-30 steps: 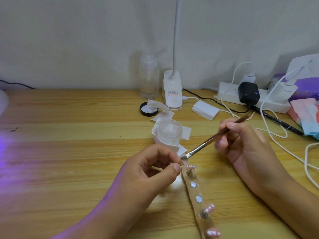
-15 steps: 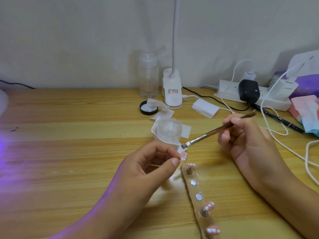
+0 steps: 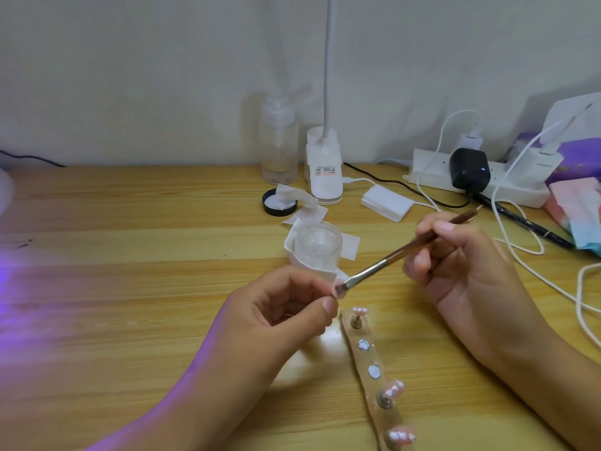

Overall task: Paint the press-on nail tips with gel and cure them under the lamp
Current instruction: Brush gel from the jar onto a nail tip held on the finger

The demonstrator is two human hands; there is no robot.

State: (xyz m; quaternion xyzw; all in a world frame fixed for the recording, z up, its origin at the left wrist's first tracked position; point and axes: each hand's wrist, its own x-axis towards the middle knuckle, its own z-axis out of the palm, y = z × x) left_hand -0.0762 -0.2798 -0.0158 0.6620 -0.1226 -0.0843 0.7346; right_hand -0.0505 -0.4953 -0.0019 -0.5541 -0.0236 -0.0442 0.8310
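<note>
Brush (image 3: pixel 403 252) gripped in right hand (image 3: pixel 461 265), bristles seemingly on nail tip (image 3: pixel 336 289) pinched by left hand (image 3: pixel 283 317).

Pink nail tip (image 3: pixel 338 289), brown-handled brush (image 3: pixel 403 249), yellow wood-grain table (image 3: pixel 130 255), black adapter (image 3: pixel 470 172).

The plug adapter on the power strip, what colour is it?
Black adapter, on the white power strip; head view.

A plain off-white wall (image 3: pixel 162 76) closes the scene behind a wooden table (image 3: pixel 113 288) of light, striped grain. Violet light (image 3: pixel 19 281) spills across the tabletop well to the left of the fingers. A white gooseneck lamp base (image 3: pixel 323 164) stands at the wall beyond the fingers, its neck rising out of view.
</note>
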